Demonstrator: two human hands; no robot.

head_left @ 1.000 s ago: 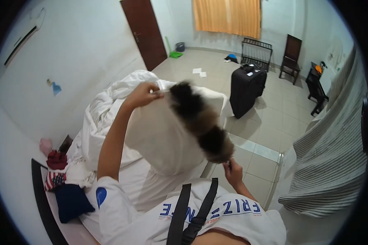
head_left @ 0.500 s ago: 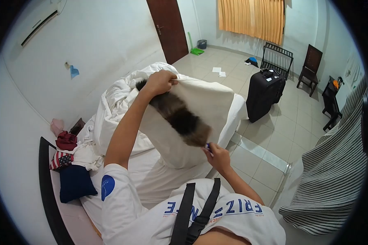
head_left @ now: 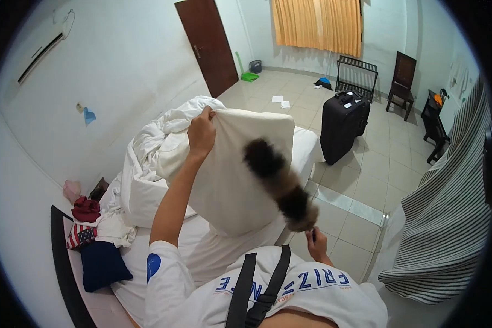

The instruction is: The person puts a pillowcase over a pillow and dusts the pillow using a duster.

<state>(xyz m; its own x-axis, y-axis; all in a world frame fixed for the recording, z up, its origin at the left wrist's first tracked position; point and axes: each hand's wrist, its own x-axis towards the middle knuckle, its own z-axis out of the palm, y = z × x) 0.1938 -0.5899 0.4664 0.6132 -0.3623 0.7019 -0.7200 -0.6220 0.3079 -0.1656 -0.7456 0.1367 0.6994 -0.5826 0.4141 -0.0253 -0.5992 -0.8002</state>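
My left hand (head_left: 202, 133) is raised over the bed, its fingers closed on the top corner of a cream-white cloth (head_left: 229, 180). The cloth hangs down from the hand over the mattress. In my right hand (head_left: 318, 247), low and to the right, is the handle of a fluffy feather duster (head_left: 281, 183) banded black and brown. The duster slants up and left in front of the cloth and is blurred by motion; whether it touches the cloth I cannot tell.
A crumpled white blanket (head_left: 142, 164) lies on the bed's far side. Near the headboard (head_left: 65, 262) are a navy pillow (head_left: 103, 265) and several clothes. A black suitcase (head_left: 341, 128) stands on the tiles beyond the bed. A striped curtain (head_left: 437, 240) hangs at right.
My right hand and the duster have swung right and down, away from my left hand. My left hand still grips the cloth. The view has shifted slightly.
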